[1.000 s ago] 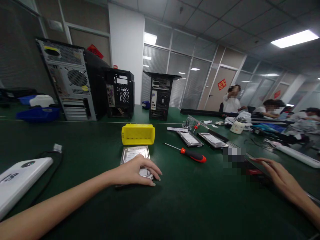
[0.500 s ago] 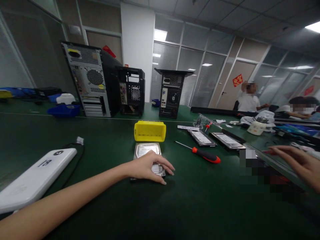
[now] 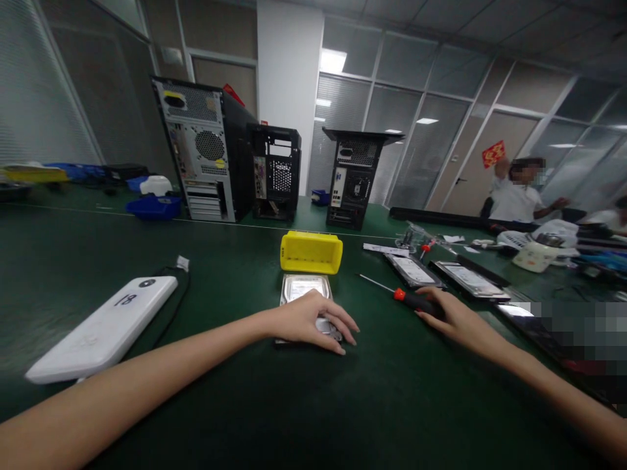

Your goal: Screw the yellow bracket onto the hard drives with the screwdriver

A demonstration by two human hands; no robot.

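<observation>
A hard drive (image 3: 306, 286) lies on the green table, silver side up. My left hand (image 3: 309, 318) rests across it, hiding much of its near half. The fingers and thumb of that hand are apart and reach past the drive's right edge. To the right is a screwdriver (image 3: 400, 295) with a black and red handle, its shaft pointing left toward the table's middle. My right hand (image 3: 453, 316) has its thumb and fingers around the handle end, which they partly hide. Just behind the drive stands a yellow bin (image 3: 311, 253).
Two more hard drives (image 3: 412, 269) (image 3: 469, 279) lie at the right. Computer cases (image 3: 203, 150) (image 3: 277, 173) (image 3: 353, 179) stand at the back. A white power bank (image 3: 105, 326) marked 18 lies left with a cable. A jug (image 3: 539, 253) stands far right; a person (image 3: 516, 199) is beyond.
My right hand has come in from the right and closed around the screwdriver handle. My left hand stays on the hard drive. The whole view has shifted, with things now further right.
</observation>
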